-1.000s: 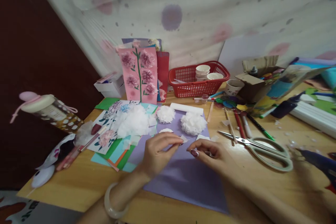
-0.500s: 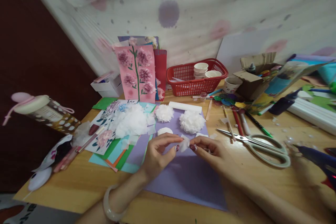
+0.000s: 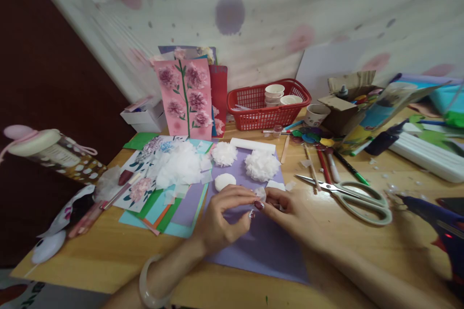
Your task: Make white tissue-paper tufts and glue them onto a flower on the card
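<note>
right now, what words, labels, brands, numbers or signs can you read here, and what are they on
No text can be read with certainty.
Bottle at far left: print on its label, too small and blurred to read.
Clear packet at right: printed marks, too blurred to read.
Floor at lower left: dark marks, perhaps letters, not legible.

Both forearms (image 3: pixel 177 256) slant in over the near edge of the desk (image 3: pixel 108 256)! Left hand (image 3: pixel 223 217), thumb spread below its fingers; right hand (image 3: pixel 286 210) pinching, thumb to index, others curled, right beside those left fingertips!
</note>
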A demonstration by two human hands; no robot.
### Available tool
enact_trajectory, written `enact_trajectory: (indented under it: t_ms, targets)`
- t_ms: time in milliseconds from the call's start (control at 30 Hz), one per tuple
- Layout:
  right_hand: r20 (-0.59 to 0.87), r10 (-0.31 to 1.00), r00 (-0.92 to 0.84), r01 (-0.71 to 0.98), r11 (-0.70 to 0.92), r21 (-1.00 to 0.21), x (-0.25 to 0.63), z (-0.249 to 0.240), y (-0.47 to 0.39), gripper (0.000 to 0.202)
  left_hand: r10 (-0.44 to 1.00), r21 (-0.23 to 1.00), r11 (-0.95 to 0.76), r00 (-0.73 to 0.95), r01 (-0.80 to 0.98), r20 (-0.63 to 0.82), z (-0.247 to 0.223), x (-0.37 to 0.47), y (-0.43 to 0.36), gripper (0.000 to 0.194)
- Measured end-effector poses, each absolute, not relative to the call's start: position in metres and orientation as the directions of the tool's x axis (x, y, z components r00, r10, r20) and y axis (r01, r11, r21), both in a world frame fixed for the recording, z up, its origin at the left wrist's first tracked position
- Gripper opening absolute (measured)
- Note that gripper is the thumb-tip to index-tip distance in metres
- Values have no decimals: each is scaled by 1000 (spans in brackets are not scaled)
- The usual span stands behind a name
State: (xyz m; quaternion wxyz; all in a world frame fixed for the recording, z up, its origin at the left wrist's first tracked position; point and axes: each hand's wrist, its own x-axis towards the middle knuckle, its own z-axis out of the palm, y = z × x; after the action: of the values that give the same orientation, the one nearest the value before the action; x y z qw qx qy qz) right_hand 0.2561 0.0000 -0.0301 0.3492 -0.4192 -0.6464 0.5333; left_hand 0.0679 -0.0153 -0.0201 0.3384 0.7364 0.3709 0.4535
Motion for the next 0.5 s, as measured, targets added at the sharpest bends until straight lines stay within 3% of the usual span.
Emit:
enact_trajectory:
  t_ms: [100,200,333,500]
  targets:
    - [-13,896,-443,134,52,-990,256,-31,1,42,891,872,-430,262,232,370,-21,66,-14,30]
    - [-2,903,-430,146,67,-987,255,-32,2,44,945,927,-323,125,191,303,-23,67,-11,16]
    - [-7,908,-420,185,78,-980,255,-29,2,41,990,986,-141,10,88,141,-26,71,-7,4]
    - [-77,901,-428,219,21,-975,256,-23,0,40,994,1000,-16,-107,-19,14,-29,67,0,10]
